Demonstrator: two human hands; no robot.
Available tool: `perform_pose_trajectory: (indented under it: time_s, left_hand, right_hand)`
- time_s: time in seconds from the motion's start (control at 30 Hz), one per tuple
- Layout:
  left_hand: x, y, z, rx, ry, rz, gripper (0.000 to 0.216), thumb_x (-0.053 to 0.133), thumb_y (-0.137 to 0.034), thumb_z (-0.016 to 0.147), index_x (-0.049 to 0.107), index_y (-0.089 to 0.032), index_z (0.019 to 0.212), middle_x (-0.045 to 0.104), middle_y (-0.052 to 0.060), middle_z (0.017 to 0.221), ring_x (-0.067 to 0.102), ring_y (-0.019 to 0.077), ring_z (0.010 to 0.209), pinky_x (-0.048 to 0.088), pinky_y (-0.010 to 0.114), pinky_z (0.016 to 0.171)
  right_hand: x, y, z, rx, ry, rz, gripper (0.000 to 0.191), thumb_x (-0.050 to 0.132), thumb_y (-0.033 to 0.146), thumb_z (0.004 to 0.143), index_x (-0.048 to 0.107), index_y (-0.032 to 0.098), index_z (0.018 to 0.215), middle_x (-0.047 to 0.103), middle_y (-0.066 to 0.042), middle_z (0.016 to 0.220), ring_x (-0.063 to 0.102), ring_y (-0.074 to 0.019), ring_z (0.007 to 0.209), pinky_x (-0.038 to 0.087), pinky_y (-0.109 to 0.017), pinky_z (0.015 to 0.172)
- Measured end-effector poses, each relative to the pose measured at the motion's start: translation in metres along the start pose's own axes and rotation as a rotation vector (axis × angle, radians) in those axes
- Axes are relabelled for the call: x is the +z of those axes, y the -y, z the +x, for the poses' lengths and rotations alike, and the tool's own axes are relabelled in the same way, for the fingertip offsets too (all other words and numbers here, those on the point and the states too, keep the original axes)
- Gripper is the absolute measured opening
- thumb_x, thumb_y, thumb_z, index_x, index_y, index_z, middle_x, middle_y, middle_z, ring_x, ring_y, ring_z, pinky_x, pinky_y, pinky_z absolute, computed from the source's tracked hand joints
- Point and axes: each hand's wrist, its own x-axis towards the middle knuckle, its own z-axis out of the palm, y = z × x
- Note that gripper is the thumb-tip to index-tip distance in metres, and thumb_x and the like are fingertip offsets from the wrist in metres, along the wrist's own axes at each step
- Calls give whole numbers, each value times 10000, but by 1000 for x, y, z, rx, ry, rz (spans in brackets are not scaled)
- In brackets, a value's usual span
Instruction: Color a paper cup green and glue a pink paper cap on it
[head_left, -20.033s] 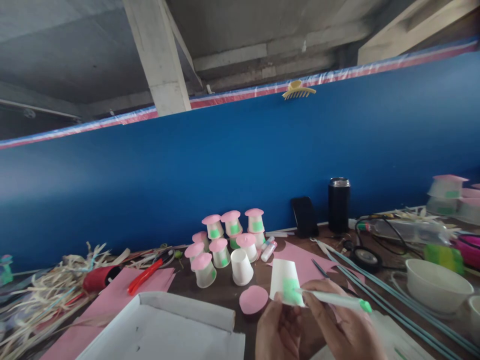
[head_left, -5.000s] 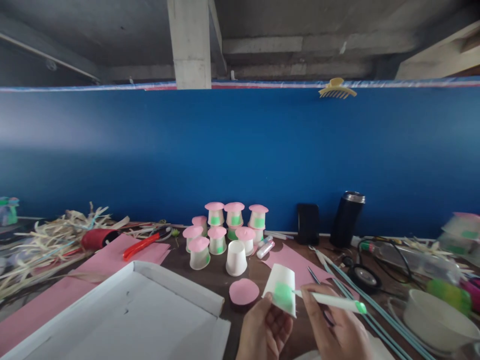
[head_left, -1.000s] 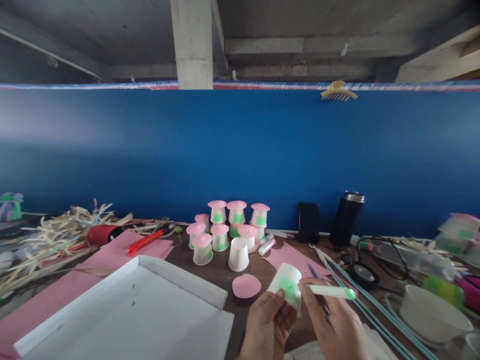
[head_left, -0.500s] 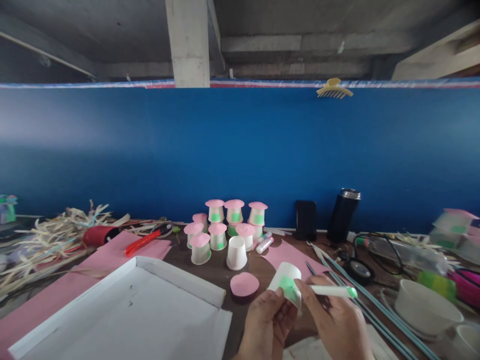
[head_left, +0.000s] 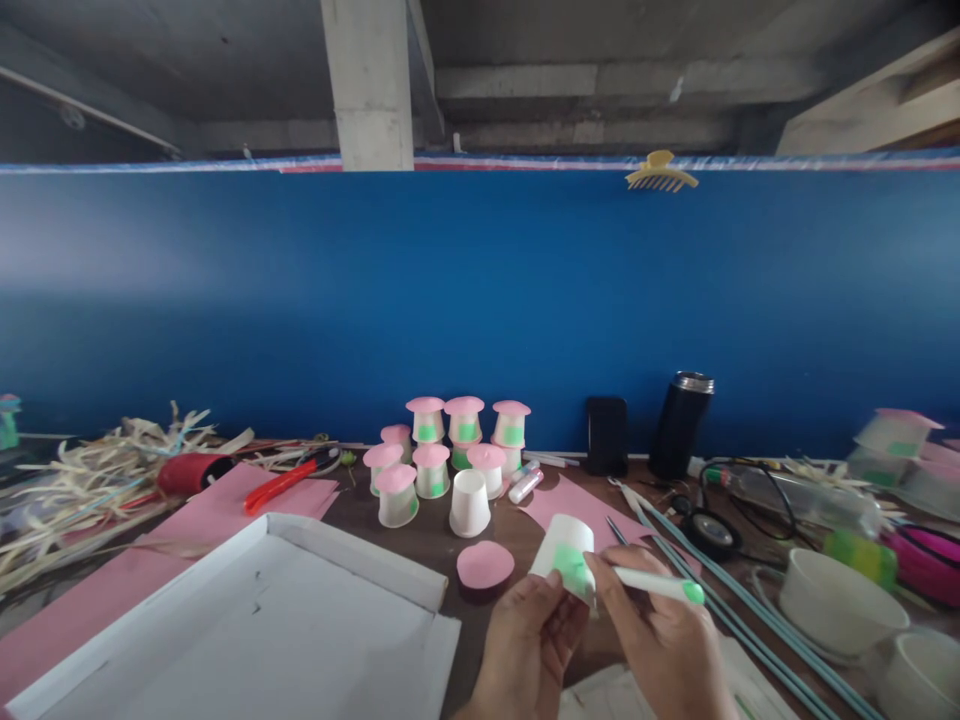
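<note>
My left hand [head_left: 534,635] is closed around a white paper cup [head_left: 556,545], which is tilted and carries a green patch on its side. In my right hand [head_left: 660,630] is a white marker with a green end [head_left: 645,580]; its tip is hidden behind my fingers, close to the green patch. Just beyond my hands lies a pink paper disc [head_left: 485,567]. A plain white cup [head_left: 470,503] stands upside down behind the disc. Several upturned cups with pink disc tops [head_left: 397,500] and green patches are grouped behind, some of them stacked.
A white box lid [head_left: 315,620] takes up the left front, over pink paper [head_left: 135,580]. Red-handled scissors [head_left: 281,487] and paper strips [head_left: 90,480] lie farther left. Rightward are a black flask [head_left: 681,430], a phone [head_left: 606,437], blue tubing [head_left: 750,620] and a white bowl [head_left: 840,605].
My view has shifted slightly, so the scene sits a little farther left. Both hands keep their holds on the cup and the marker, with hardly any change in pose.
</note>
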Motion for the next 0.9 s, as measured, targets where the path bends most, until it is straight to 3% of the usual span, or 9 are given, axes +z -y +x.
perform_pose_trajectory:
  time_s: [0.2, 0.4, 0.57, 0.73, 0.9]
  left_hand:
    - [1, -1, 1, -4, -3, -1, 62, 699, -106, 694, 650, -82, 665, 671, 57, 665, 632, 121, 638, 538, 254, 695]
    - [1, -1, 0, 6, 6, 24, 57, 713, -106, 683, 659, -89, 686, 677, 56, 707, 638, 126, 683, 539, 260, 722]
    - [2, -1, -1, 17, -2, 6, 73, 720, -94, 669, 650, -92, 647, 660, 41, 662, 626, 114, 647, 539, 261, 722]
    - [4, -2, -2, -9, 39, 49, 61, 712, -113, 686, 661, -80, 687, 683, 77, 721, 637, 125, 680, 527, 255, 741]
    - [4, -2, -2, -5, 48, 28, 77, 718, -114, 680, 651, -84, 655, 659, 55, 656, 623, 112, 639, 521, 248, 737]
  right_hand:
    - [-2, -1, 0, 57, 69, -3, 278, 515, 413, 861, 599, 211, 690, 588, 33, 552, 545, -108, 481, 450, -182, 509]
    - [1, -3, 0, 66, 46, 71, 251, 519, 409, 859, 648, 197, 829, 685, -29, 775, 640, -146, 658, 505, -206, 632]
    - [1, -4, -1, 93, 118, 87, 255, 523, 404, 860, 656, 200, 786, 676, -19, 704, 633, -142, 618, 501, -198, 599]
    - [1, -4, -1, 82, 44, 101, 254, 528, 406, 854, 663, 195, 815, 684, -29, 728, 643, -156, 646, 510, -220, 631]
    - [0, -2, 1, 75, 74, 90, 284, 510, 407, 865, 655, 196, 743, 667, -22, 669, 623, -149, 605, 499, -218, 590]
